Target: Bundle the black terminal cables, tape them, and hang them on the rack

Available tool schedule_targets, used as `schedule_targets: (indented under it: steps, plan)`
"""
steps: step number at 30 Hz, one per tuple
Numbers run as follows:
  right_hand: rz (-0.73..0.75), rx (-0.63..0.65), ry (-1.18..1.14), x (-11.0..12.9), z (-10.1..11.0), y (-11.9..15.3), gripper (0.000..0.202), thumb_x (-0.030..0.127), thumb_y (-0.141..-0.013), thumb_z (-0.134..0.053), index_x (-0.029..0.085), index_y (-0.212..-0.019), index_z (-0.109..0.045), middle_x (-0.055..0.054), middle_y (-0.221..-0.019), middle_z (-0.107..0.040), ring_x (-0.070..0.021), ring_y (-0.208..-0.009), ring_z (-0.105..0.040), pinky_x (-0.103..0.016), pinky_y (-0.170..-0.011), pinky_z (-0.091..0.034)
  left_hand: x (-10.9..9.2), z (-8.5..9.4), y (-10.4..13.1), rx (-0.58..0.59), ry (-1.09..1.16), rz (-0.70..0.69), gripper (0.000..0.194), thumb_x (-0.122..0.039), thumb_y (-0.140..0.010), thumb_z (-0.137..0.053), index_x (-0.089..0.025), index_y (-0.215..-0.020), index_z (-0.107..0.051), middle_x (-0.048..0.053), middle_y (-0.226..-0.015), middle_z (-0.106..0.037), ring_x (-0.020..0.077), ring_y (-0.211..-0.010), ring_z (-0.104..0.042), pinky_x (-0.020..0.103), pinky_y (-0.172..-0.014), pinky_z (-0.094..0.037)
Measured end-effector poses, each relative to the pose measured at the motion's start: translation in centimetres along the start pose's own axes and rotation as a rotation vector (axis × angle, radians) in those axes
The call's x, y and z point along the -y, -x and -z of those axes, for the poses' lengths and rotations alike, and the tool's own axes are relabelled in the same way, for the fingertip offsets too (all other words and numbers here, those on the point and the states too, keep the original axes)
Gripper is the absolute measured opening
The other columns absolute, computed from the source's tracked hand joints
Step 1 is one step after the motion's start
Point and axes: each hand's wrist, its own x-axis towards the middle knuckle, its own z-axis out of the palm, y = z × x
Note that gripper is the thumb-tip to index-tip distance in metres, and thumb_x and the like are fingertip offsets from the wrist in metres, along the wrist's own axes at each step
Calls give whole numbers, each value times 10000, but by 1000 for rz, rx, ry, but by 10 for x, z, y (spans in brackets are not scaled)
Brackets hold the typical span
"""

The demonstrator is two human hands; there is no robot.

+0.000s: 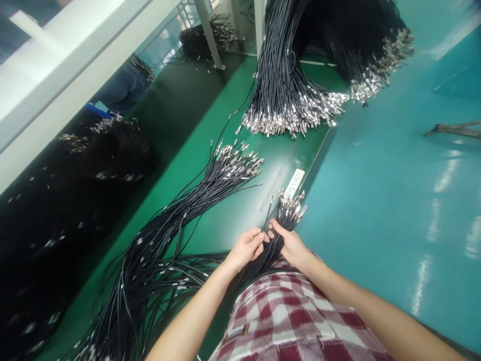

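Note:
My right hand (291,244) is wrapped round a bundle of thin black cables (287,215), whose metal-tipped ends fan out above the thumb. Close beside it, my left hand (248,245) pinches one or more strands, with fingertips almost touching my right fingers. A single cable end stands a little apart, left of the bundle. To the left, a larger pile of black cables (180,200) with metal tips lies across the green table (210,235). The lower part of the held bundle runs down toward my lap and is partly hidden by my hands.
A thick hank of black cables (280,75) hangs over the table's far end, with another dark bundle (361,40) beside it. A white label (294,184) is stuck near the table edge. A pale metal frame (75,55) crosses upper left. Blue-green floor (376,200) lies right.

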Motion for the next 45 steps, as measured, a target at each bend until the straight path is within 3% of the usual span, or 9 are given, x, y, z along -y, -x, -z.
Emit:
schedule_targets:
  steps: [6,11,14,18,20,24,32,37,45]
  plan:
    - [64,-154,1,0,-6,0,419,336,-460,-946,170,-777,-728,16,-690,-654,-110,-589,-536,-255,-593,-459,3,-21,7,-258,-833,-155,310,-346,-990,-367,-187,-801,-553,37,-701,-608,172,-657,-583,275,-644,-411]
    - [30,-153,112,1,-2,1,363,397,-535,-920,158,-740,-740,-33,-767,-707,-146,-666,-590,-275,-636,-505,0,-14,13,-183,-1173,-184,326,-352,-1015,-326,-196,-954,-605,81,-875,-675,220,-816,-643,313,-756,-449]
    - [-1,-183,78,1,3,1,395,402,-533,-925,177,-798,-737,-42,-841,-724,-182,-731,-630,-311,-691,-544,-4,27,-4,-259,-1185,-214,366,-395,-1018,-322,-208,-889,-609,66,-892,-657,208,-850,-626,298,-768,-454]
    - [-40,-138,-16,-1,8,-1,355,364,-566,-922,197,-774,-688,2,-720,-660,-170,-711,-624,-300,-694,-560,-6,117,-36,-720,-1341,-192,186,-268,-962,-476,-162,-1064,-590,136,-1145,-602,269,-1074,-552,363,-902,-435]
    - [-57,-96,-45,-2,9,-3,326,347,-603,-908,196,-768,-671,20,-684,-615,-150,-688,-607,-274,-672,-556,-4,156,-45,-854,-1435,-114,240,-253,-934,-522,-144,-1144,-560,169,-1230,-564,310,-1126,-519,407,-914,-429]
    - [-90,-129,-85,-3,11,-9,347,321,-586,-918,186,-782,-666,30,-688,-594,-131,-673,-589,-247,-666,-560,1,195,-46,-741,-1527,-20,166,-237,-956,-460,-169,-1028,-593,143,-1087,-619,286,-1037,-560,382,-868,-438]
    - [-125,-156,-85,-2,11,-16,371,305,-533,-942,183,-741,-660,28,-689,-592,-126,-665,-586,-236,-658,-576,7,187,-16,-657,-1189,-139,123,-262,-937,-488,-189,-946,-586,71,-958,-617,233,-961,-586,352,-831,-433]
    - [-91,-96,-61,-4,15,-16,378,312,-624,-899,195,-918,-693,33,-691,-586,-123,-655,-579,-242,-647,-565,10,178,8,-638,-961,-248,216,-312,-965,-413,-194,-868,-566,12,-781,-591,175,-755,-562,282,-719,-425]
    - [-109,-78,-87,-3,15,-13,348,304,-617,-900,188,-850,-670,35,-685,-578,-121,-653,-573,-235,-640,-548,28,153,2,-400,-1266,-170,169,-221,-953,-427,-182,-911,-586,90,-1030,-624,232,-996,-575,356,-876,-427]
